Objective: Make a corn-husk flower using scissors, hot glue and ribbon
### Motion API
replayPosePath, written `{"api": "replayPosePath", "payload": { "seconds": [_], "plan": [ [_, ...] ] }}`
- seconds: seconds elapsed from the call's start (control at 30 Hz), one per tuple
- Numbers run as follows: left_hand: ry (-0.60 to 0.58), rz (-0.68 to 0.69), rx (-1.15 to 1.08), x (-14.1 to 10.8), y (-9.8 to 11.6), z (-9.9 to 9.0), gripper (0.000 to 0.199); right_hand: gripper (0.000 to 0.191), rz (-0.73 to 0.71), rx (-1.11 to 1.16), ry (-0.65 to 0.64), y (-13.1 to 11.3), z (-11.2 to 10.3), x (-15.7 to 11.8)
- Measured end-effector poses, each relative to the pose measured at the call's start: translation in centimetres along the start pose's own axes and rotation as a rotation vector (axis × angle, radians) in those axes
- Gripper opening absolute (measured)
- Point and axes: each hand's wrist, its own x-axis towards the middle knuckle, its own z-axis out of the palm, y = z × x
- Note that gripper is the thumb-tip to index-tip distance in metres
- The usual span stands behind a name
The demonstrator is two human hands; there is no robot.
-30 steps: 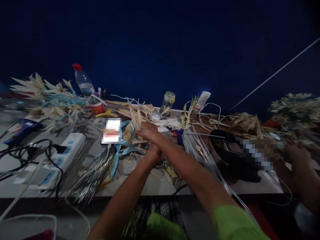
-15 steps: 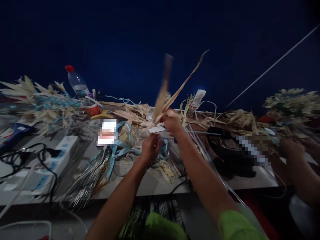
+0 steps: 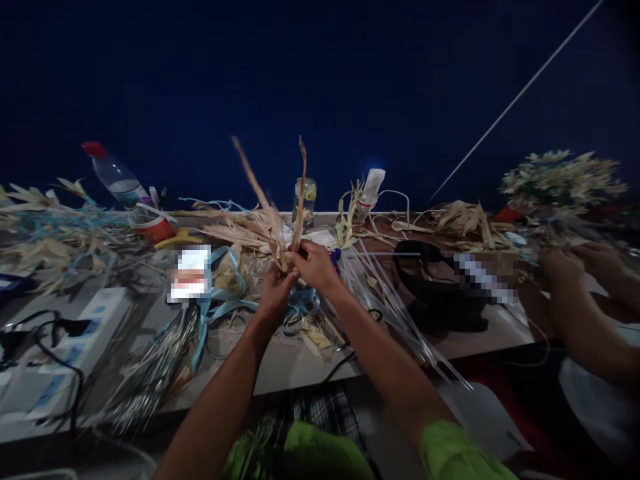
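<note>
Taking the hands as the clock's centre, with twelve pointing away from the person, the near part of the bench point(image 3: 277, 370) holds husk scraps point(image 3: 320, 339) at five o'clock and a bundle of thin wires point(image 3: 159, 377) at eight. A loop of blue ribbon point(image 3: 303, 303) lies closer, at six, just below the wrists; it would be wise to work clear of it, since a trailing end could snag.

At the centre, the hands meet. The left hand point(image 3: 274, 290) has its fingers closed on the lower ends of the dried husk strips point(image 3: 271, 219), and the right hand point(image 3: 317, 265) pinches them just beside (its exact fingertip contact is partly hidden). The strips rise from the grip, one leaning toward eleven, the other almost upright at twelve. A low, steady pinch should serve best, with the ends lined up between the fingers and light pressure, as dry husk probably splits when bent sharply.

Loose husks point(image 3: 235, 233) lie at ten. Farther off, at twelve, a lidded jar point(image 3: 311, 193) stands partly behind the upright strip; spare elbow room there would help, before the dark blue wall point(image 3: 320, 80).
</note>
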Motion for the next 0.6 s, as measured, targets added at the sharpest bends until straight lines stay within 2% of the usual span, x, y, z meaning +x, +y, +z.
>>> {"api": "replayPosePath", "payload": {
  "seconds": [0.1, 0.2, 0.27, 0.37, 0.47, 0.6],
  "plan": [
    [-0.037, -0.080, -0.273, 0.0, 0.2, 0.1, 0.030, 0.019, 0.079, 0.137, -0.050, 0.3, 0.0, 0.3],
    [0.019, -0.189, -0.475, 0.4, 0.6, -0.5, 0.032, 0.028, 0.119, 0.287, 0.007, 0.9, -0.5, 0.3],
    [0.005, -0.243, -0.626, 0.8, 0.9, -1.2, 0.034, 0.030, 0.132, 0.321, -0.004, 1.5, -0.9, 0.2],
    [-0.006, -0.270, -0.760, 1.3, 1.3, -2.0, 0.029, 0.024, 0.142, 0.200, -0.143, 2.8, -1.3, -0.4],
    [0.040, -0.285, -0.801, 1.6, 1.5, -2.1, 0.021, 0.020, 0.092, 0.005, -0.178, 3.7, -1.3, -0.9],
    [0.048, -0.316, -0.848, 1.5, 1.7, -2.0, 0.018, 0.026, 0.052, -0.003, -0.329, 4.0, -0.9, -1.4]
  ]
}}
